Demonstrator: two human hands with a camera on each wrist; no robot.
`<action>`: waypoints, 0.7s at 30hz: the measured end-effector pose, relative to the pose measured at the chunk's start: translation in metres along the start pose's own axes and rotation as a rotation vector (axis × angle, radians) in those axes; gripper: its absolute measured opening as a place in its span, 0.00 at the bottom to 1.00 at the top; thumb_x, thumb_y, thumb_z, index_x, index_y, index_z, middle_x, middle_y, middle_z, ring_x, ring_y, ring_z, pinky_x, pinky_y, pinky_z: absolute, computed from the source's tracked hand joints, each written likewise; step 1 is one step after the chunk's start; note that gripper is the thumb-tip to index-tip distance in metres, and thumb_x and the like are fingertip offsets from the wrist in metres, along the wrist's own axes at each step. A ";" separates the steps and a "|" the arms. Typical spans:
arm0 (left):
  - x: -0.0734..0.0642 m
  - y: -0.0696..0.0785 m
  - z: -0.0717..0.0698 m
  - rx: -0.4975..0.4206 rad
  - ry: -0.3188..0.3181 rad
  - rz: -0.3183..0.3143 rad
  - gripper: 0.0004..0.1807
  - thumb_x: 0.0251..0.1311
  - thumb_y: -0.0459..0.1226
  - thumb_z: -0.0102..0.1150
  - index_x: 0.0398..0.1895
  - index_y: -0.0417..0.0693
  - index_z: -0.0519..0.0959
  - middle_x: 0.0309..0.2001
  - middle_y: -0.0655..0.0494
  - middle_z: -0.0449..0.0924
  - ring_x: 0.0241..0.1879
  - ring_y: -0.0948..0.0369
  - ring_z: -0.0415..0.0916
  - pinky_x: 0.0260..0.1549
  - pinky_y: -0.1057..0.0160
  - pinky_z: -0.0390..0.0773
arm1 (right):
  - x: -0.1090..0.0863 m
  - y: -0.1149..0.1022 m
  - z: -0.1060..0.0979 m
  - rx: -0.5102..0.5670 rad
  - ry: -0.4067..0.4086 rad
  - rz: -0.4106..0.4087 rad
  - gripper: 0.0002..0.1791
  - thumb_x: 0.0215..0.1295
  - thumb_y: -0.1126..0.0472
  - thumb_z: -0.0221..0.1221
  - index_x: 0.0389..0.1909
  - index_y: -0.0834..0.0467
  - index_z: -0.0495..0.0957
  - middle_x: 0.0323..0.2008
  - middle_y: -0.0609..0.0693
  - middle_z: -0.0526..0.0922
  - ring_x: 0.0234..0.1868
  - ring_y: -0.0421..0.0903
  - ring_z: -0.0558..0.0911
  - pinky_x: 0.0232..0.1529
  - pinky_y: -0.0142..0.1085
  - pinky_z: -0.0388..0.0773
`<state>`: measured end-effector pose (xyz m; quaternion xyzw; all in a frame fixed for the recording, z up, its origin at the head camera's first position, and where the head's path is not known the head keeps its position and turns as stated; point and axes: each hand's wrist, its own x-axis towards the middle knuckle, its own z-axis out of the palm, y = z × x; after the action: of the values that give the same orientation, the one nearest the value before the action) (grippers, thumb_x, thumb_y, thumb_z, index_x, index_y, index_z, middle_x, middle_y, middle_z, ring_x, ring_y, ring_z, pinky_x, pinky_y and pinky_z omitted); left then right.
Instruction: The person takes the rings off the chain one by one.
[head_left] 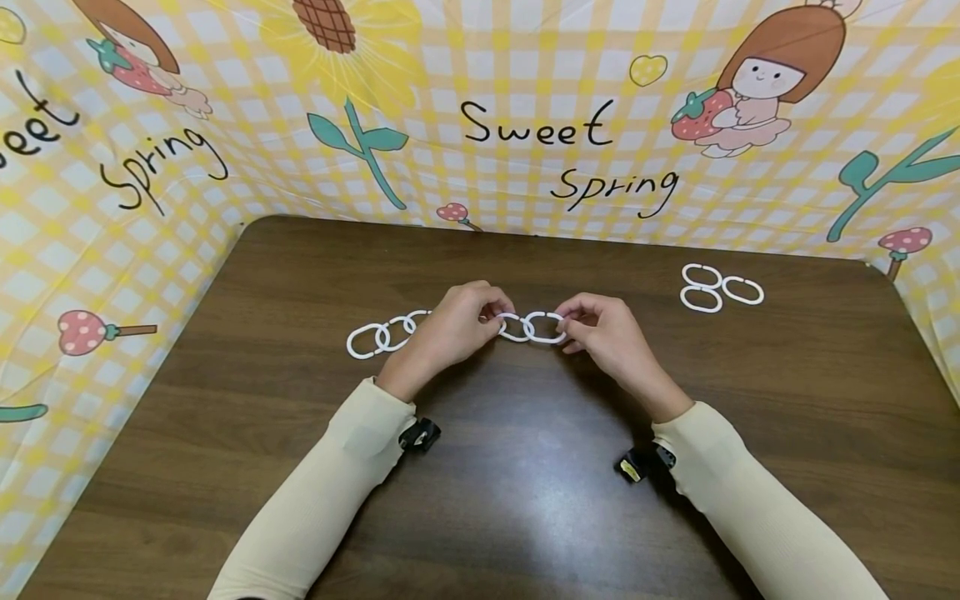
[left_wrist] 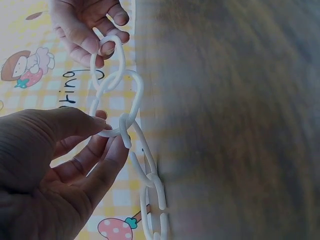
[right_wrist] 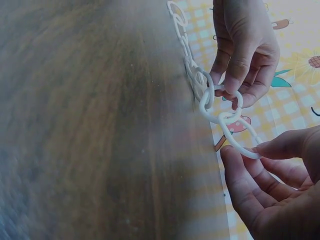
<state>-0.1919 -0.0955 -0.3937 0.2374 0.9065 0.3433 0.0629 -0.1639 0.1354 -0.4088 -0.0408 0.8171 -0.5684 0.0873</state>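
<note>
A chain of white plastic oval links (head_left: 349,343) runs from the left of the table under my left forearm to both hands. Between thumb and fingertips, my left hand (head_left: 453,329) pinches the second-to-last link (left_wrist: 140,95). My right hand (head_left: 606,327) pinches the far side of the end link (right_wrist: 231,139), which loops through that second link. Each link has a small gap in its ring. In the left wrist view, the lower chain (left_wrist: 144,200) trails down from the left fingers; in the head view, my left hand hides part of it.
Three loose white links, an upper one (head_left: 701,266), a lower one (head_left: 701,311) and a right one (head_left: 762,293), lie at the back right of the brown wooden table (head_left: 517,467). A yellow checked cloth (head_left: 510,67) with printed pictures stands behind and to the left.
</note>
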 end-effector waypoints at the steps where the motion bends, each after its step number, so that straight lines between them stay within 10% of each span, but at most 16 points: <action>1: 0.000 0.000 0.000 -0.002 0.000 -0.001 0.08 0.64 0.27 0.63 0.42 0.42 0.88 0.38 0.50 0.83 0.40 0.56 0.80 0.43 0.61 0.80 | 0.000 0.000 0.000 -0.001 0.000 0.000 0.08 0.70 0.74 0.59 0.47 0.72 0.82 0.37 0.63 0.83 0.31 0.43 0.85 0.34 0.36 0.88; 21: 0.001 -0.002 0.001 -0.014 -0.011 0.002 0.08 0.64 0.27 0.62 0.42 0.42 0.88 0.38 0.51 0.83 0.40 0.57 0.79 0.43 0.61 0.79 | 0.000 0.001 0.004 0.047 0.006 -0.020 0.09 0.69 0.75 0.59 0.47 0.74 0.82 0.33 0.57 0.82 0.30 0.41 0.84 0.35 0.34 0.88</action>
<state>-0.1937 -0.0956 -0.3959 0.2399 0.9035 0.3483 0.0691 -0.1635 0.1320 -0.4112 -0.0454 0.8032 -0.5885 0.0802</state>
